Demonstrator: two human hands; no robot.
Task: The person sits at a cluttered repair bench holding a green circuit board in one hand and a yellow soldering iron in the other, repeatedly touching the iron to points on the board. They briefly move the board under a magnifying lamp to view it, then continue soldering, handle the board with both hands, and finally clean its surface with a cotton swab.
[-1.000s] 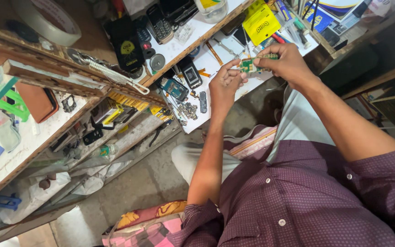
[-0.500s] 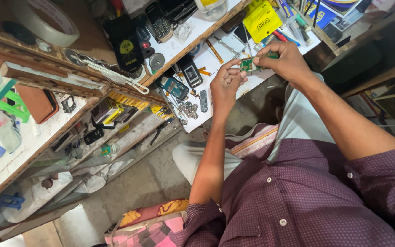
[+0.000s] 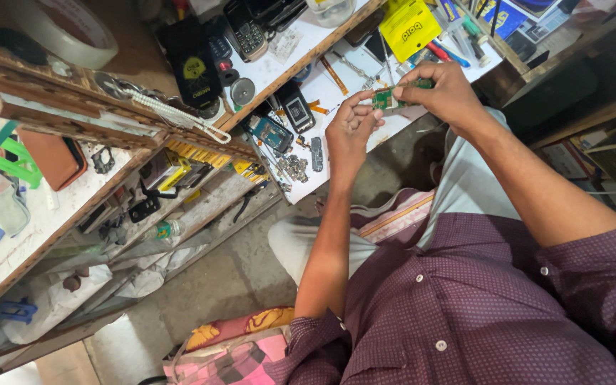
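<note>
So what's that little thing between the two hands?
A small green circuit board, seen from the head camera. The left hand and the right hand both pinch it above the white worktop.

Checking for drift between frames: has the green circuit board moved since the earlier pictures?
No. The green circuit board sits just below the yellow card, as before.

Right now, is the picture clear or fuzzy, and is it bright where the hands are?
Head view: the left hand, right hand and small green circuit board look fairly sharp and evenly lit; the white bench top is bright, without harsh glare; the view is tilted, and the frame's corners look softer and dimmer.
</note>
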